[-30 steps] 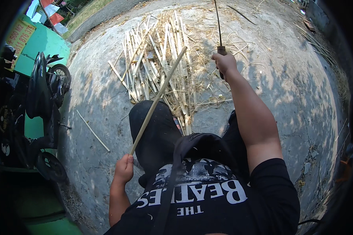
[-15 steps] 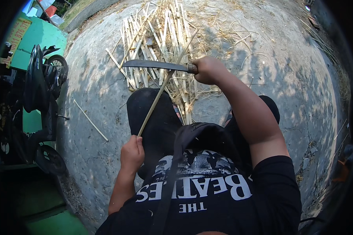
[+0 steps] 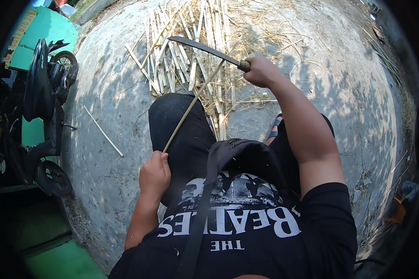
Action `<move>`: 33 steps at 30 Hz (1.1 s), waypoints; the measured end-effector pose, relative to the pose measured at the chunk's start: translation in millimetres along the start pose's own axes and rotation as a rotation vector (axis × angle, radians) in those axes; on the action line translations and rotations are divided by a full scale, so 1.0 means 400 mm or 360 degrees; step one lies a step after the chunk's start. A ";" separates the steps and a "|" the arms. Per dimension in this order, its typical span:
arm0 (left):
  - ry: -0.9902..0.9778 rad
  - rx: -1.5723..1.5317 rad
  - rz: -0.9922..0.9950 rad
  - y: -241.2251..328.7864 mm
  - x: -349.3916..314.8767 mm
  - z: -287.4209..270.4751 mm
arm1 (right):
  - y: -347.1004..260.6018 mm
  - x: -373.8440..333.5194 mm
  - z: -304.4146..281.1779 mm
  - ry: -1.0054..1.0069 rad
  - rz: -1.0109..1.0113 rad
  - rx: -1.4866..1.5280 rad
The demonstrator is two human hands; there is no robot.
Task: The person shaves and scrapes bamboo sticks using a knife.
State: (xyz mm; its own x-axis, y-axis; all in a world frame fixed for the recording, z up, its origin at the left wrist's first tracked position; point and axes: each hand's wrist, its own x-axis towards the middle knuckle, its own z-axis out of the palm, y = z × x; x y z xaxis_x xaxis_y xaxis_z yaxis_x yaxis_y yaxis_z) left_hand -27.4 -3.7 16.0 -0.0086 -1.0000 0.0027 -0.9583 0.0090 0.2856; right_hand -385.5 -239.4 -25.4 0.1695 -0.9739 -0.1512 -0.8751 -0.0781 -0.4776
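Observation:
My right hand is closed round the handle of a machete, its long dark blade pointing left and a little away from me. A thin bamboo strip runs slantwise over my left thigh, its near end gripped in my left hand. The blade lies across the strip's far part, close to the handle. Past the blade, the strip's far end is hard to tell from the pile of pale split bamboo strips on the ground behind it.
Dry shavings litter the concrete ground beside the pile. A single loose strip lies at the left. Further left stands a black motorcycle by a green wall. An orange object is at the right edge.
The machete and my right hand have moved away from me and to the right along the strip, and the blade has tilted. My left hand keeps its grip on the near end.

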 end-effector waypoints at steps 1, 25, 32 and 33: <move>-0.0024 0.0032 0.0003 0.004 0.006 0.000 | 0.015 0.008 -0.001 -0.0034 0.0038 -0.0030; 0.0016 -0.0198 0.0071 -0.051 -0.019 0.002 | -0.056 -0.026 -0.003 0.0287 -0.0680 -0.0434; -0.0169 -0.0141 -0.0083 -0.058 -0.022 -0.061 | 0.043 0.008 -0.032 0.0295 0.0170 0.0033; -0.0169 -0.0162 -0.0073 -0.063 -0.023 -0.055 | 0.022 0.000 -0.024 0.0279 0.0151 0.0125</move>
State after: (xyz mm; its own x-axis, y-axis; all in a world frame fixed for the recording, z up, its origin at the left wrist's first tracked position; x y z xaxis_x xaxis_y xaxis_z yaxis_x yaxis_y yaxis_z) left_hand 3.2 5.5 29.9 -0.0009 -0.9937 -0.1121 -0.9245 -0.0419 0.3790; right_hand -397.4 -242.1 -21.3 0.0006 -0.9988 -0.0488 -0.8442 0.0257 -0.5353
